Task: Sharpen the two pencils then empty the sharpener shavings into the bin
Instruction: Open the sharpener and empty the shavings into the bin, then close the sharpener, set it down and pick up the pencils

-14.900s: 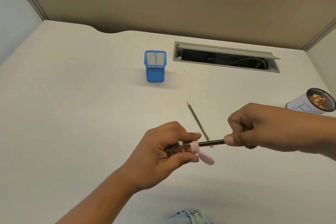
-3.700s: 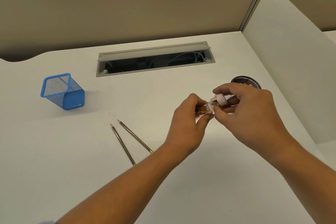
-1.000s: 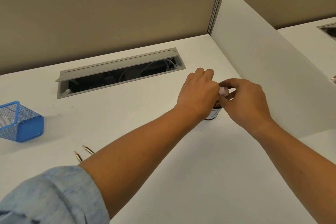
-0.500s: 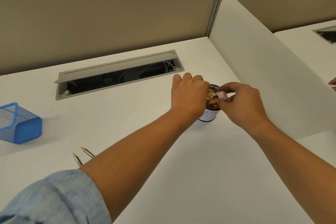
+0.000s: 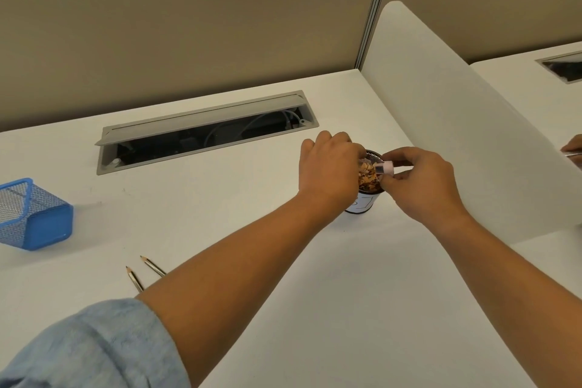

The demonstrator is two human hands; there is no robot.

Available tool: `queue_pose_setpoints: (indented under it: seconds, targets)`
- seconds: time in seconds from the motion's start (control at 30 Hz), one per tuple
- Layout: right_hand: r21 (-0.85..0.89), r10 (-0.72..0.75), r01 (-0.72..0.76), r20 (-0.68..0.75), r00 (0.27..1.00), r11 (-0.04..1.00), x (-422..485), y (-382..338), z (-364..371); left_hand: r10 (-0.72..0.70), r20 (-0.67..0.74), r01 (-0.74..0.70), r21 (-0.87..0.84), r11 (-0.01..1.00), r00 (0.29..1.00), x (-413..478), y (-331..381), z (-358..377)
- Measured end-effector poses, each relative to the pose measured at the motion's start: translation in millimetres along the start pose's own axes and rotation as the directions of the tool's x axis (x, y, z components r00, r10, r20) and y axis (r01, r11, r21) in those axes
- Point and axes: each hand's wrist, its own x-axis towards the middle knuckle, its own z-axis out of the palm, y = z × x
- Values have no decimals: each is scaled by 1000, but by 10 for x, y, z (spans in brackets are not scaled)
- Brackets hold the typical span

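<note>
A small round bin (image 5: 365, 203) with a white paper label stands at the desk's right side, and brown shavings (image 5: 369, 179) show in its mouth. My left hand (image 5: 327, 172) is curled over the bin's left rim, and the sharpener's clear container it held is hidden beneath it. My right hand (image 5: 422, 181) pinches the pink sharpener cap (image 5: 385, 168) just above the bin's opening. Two sharpened pencils (image 5: 143, 271) lie side by side on the desk at lower left, partly covered by my left forearm.
A blue mesh pencil holder (image 5: 34, 217) sits tilted at the far left. An open grey cable tray (image 5: 201, 132) is set into the desk behind. A white divider panel (image 5: 456, 123) rises right beside the bin, with beige partitions at the back.
Since the earliest frames the second pencil was laid down and the sharpener was pulled apart. Over the last second both hands stayed over the bin and more shavings became visible in it.
</note>
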Motion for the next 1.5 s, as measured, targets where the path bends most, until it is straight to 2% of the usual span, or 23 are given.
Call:
queue_pose_setpoints:
  seconds: [0.17, 0.3, 0.47, 0.73, 0.83, 0.93, 1.2, 1.37, 1.5]
  targets:
    - [138, 114, -114, 9, 993, 984, 13, 23, -21, -110, 35, 114, -119, 986, 993, -29, -59, 18]
    - [200, 120, -131, 64, 991, 971, -6, -30, -38, -132, 51, 139, -187, 972, 990, -68, -86, -4]
    - [262, 70, -100, 120, 990, 960, -98, -189, -122, -145, 70, 160, -332, 930, 987, -200, -139, -98]
    - [256, -41, -26, 253, 967, 966, -426, -487, -177, -159, 134, 207, -558, 803, 978, -698, -346, -356]
    - [245, -92, 10, 327, 941, 970, -646, -638, -157, -163, 160, 228, -646, 729, 974, -1011, -447, -509]
    - [254, -144, 44, 393, 908, 966, -888, -810, -125, -133, 136, 190, -679, 709, 982, -1369, -574, -664]
    - [346, -215, 2, 580, 786, 938, -1687, -1171, 159, -185, 162, 244, -741, 626, 969, -2442, -961, -978]
    - [356, -246, 2, 642, 727, 935, -2138, -1231, 346, -153, 273, 308, -733, 607, 950, -2989, -1136, -1081]
    - [405, -317, 36, 653, 688, 914, -2360, -1376, 476, -160, 307, 335, -690, 642, 938, -3284, -1252, -1154]
